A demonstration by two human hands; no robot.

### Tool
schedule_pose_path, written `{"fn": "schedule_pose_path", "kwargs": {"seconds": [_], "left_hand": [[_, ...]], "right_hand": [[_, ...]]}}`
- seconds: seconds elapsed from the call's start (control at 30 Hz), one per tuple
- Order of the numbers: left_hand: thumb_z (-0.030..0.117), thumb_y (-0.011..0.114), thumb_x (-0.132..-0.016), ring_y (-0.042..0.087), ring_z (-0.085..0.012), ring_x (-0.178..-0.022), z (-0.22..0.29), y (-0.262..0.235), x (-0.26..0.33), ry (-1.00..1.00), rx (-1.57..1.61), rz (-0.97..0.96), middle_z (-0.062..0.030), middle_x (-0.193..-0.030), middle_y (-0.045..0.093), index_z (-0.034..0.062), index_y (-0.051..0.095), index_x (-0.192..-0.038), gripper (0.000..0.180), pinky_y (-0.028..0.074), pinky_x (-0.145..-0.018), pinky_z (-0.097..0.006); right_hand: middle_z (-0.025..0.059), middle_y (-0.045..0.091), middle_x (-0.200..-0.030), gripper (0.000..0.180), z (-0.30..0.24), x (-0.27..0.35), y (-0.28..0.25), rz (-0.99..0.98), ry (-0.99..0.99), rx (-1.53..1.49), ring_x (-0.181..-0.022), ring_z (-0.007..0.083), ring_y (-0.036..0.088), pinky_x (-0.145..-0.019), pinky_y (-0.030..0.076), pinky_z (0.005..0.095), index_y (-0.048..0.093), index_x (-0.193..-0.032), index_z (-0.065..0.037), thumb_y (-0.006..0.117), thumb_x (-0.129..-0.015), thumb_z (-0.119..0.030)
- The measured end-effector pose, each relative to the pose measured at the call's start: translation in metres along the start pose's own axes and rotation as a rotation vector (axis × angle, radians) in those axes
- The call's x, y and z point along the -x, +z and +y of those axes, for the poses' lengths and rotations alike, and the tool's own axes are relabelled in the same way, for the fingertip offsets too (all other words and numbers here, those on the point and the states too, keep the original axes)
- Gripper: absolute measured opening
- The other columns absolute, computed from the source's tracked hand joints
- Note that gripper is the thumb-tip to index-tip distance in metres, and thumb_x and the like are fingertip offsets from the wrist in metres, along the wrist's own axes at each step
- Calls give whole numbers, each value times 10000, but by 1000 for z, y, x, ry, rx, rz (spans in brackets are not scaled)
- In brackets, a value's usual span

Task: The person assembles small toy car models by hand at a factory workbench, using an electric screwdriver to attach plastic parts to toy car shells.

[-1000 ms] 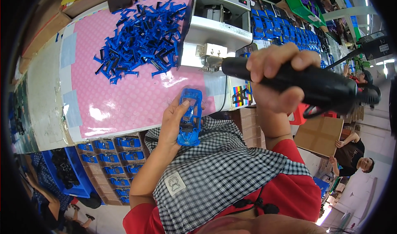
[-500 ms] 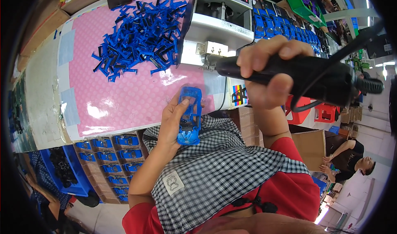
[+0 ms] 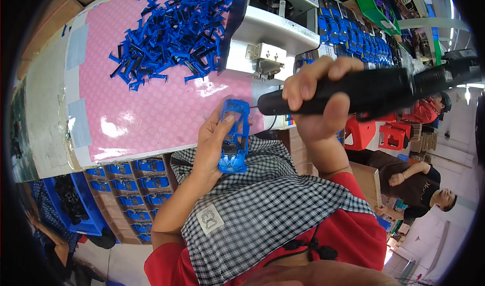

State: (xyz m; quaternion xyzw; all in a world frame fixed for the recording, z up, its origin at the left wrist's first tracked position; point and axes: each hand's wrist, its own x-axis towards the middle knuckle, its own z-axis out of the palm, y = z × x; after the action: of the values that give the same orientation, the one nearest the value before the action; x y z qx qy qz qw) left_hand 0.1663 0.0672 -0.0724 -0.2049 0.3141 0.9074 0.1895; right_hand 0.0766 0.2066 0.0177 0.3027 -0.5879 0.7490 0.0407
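Observation:
My left hand (image 3: 206, 144) grips a blue plastic toy car body (image 3: 233, 160), its thumb lying over the inside of the shell. The body is held above the near edge of the table, in front of my apron. Wrapped around a black electric screwdriver (image 3: 376, 90), my right hand (image 3: 319, 101) holds it nearly level. Its thin bit points left and ends close to the upper right edge of the car body; I cannot tell whether they touch. A silver screw feeder machine (image 3: 275, 27) with a small metal outlet block (image 3: 266, 54) stands just beyond.
Small blue parts with black pieces lie heaped (image 3: 172, 38) on the pink table mat (image 3: 146, 114). Below the table sit divided boxes of blue car bodies (image 3: 124, 185) and a blue bin (image 3: 93, 220) of black parts. More blue bodies (image 3: 348, 31) stand behind the feeder. A co-worker (image 3: 414, 185) stands at right.
My right hand has brought the screwdriver away from the feeder's outlet, toward me and up to the car body. My left hand still holds the car body, almost in the same place.

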Motion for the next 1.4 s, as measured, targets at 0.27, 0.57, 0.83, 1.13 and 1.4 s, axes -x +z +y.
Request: {"fn": "schedule_pose_path", "kwargs": {"seconds": [0.27, 0.57, 0.83, 1.13, 1.4], "left_hand": [[185, 506, -951, 619, -91, -808, 4, 2, 1, 7, -21, -5, -87, -992, 648, 34, 411, -1344, 431, 521, -631, -216], [183, 515, -950, 619, -93, -780, 2, -1, 1, -27, 31, -13, -101, -987, 654, 35, 393, -1358, 450, 515, -642, -214], [172, 512, -948, 615, -84, -801, 4, 0, 1, -39, 15, 22, -88, -1007, 647, 32, 397, -1365, 454, 509, -648, -212], [186, 546, -928, 586, -61, -731, 4, -10, 4, 23, -87, 23, -32, -950, 633, 44, 500, -1253, 358, 485, -611, -192], [34, 648, -796, 540, -222, -1137, 150, -110, 61, 930, -1621, 527, -123, -1251, 559, 52, 460, -1321, 558, 419, -970, -335]], "right_hand": [[61, 519, -769, 493, 2, 19, 13, 26, 85, 101, -595, 152, 551, -598, 499, 323, 343, -1024, -130, 692, -821, -414], [62, 522, -778, 450, 20, 23, 5, 29, 66, 68, -587, 139, 549, -612, 499, 316, 330, -1026, -130, 649, -858, -398], [59, 507, -721, 429, 33, 11, 6, -68, 72, 40, -536, 130, 521, -528, 481, 298, 337, -990, -118, 645, -865, -389], [56, 552, -730, 443, 39, 2, 0, -410, -27, -167, -599, 157, 555, -558, 484, 304, 436, -944, -117, 766, -768, -355], [40, 468, -729, 413, -15, 34, -35, 236, -29, -342, -541, 139, 496, -558, 466, 294, 383, -1002, -116, 609, -868, -434]]}}
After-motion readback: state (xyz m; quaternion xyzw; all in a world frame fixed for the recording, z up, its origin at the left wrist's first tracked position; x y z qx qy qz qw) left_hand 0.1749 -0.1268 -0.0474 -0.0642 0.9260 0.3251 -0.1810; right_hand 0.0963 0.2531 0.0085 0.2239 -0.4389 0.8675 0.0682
